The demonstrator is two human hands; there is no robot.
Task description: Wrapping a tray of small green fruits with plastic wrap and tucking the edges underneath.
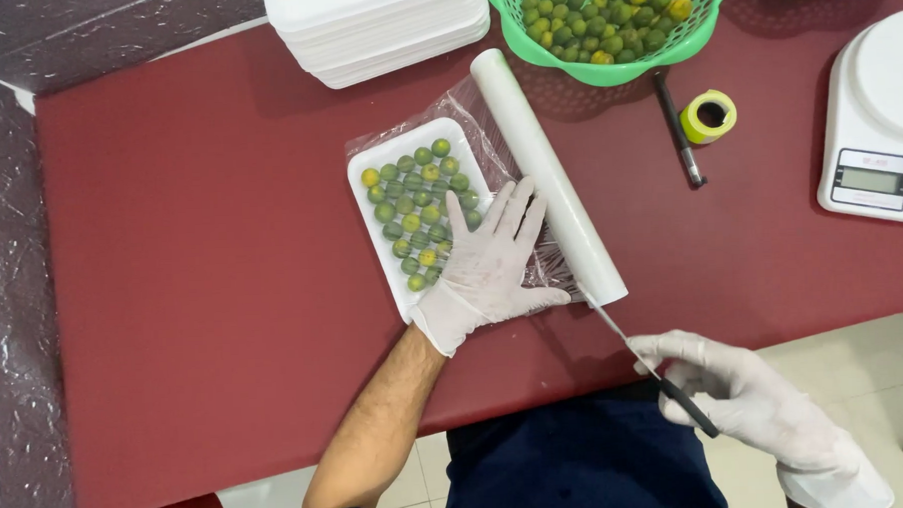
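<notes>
One dark red counter (203,293) carries everything, listed from its left side to its right.

Item 1: one stack of white foam trays (379,26) at the far edge; the number of trays in it cannot be told.

Item 2: one white foam tray (388,158) near the counter's middle, filled with small green and yellowish round fruits (410,205) in a single layer, too many to count with certainty. Clear wrap film (482,133) lies under and beside the tray.

Item 3: left hand (487,268), in a white glove, laid flat on the near right corner of the tray and on the film beside it. Fingers (515,207) spread and released, gripping nothing; their tips point toward the far edge, over the fruits and just beside the roll.

Item 4: one roll of wrap film (544,171), white, lying at a slant just right of the tray, its near end close to the counter's near edge.

Item 5: one knife (656,372), thin blade with its tip at the roll's near end, black handle off the near edge.

Item 6: right hand (747,399), gloved white, fingers clenched around the knife handle, beyond the near edge.

Item 7: one green basket (615,70) of the same fruits at the far edge.

Item 8: one black pen (677,126) and one yellow-green tape roll (709,115), side by side.

Item 9: one white kitchen scale (877,119) at the right edge.
</notes>
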